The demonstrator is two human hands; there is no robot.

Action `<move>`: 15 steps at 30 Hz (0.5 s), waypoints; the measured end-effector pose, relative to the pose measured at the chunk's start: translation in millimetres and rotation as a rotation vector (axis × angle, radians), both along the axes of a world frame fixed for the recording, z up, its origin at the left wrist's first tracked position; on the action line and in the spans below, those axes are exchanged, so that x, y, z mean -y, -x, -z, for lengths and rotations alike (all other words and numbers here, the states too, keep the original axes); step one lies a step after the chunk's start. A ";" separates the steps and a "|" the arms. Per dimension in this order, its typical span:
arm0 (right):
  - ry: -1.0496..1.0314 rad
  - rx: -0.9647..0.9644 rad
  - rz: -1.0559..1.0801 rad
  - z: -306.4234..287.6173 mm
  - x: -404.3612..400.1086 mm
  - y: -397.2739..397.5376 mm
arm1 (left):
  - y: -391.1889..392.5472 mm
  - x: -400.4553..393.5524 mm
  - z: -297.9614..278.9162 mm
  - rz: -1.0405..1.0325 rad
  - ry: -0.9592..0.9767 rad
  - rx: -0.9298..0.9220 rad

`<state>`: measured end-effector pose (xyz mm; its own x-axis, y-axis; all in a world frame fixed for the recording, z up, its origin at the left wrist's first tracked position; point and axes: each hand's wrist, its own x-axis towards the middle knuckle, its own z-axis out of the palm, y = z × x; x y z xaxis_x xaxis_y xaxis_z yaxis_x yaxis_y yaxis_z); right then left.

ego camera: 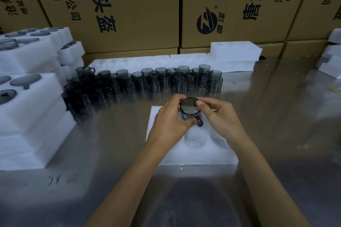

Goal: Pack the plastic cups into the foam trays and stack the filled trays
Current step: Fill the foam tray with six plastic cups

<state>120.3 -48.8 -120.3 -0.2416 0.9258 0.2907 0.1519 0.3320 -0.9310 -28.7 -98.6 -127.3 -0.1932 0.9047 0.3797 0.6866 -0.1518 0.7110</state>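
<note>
A dark smoky plastic cup (190, 109) with a handle is held above a white foam tray (201, 155) on the steel table. My left hand (169, 123) grips the cup's side from the left, fingers curled around it. My right hand (219, 116) pinches the rim from the right, thumb on top. The handle points toward me. Round empty pockets show in the tray below the cup. Several loose cups (147, 81) stand in rows behind the tray.
Stacked filled foam trays (31, 112) rise at the left, with more trays (35, 51) behind. Empty foam trays (234, 51) lie at the back, others (332, 61) at the right edge. Cardboard boxes (129, 5) wall the far side. Steel table (286, 116) stretches to the right.
</note>
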 end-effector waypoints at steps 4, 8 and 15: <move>-0.002 0.122 0.018 5.9 -2.9 -0.4 | 1.5 1.6 2.8 -0.014 0.073 -0.052; -0.006 0.160 0.052 8.8 -6.1 -2.9 | 3.7 5.8 1.1 -0.055 0.103 -0.023; -0.185 0.489 0.108 11.0 -0.5 3.0 | 2.4 3.1 5.7 -0.112 0.153 -0.390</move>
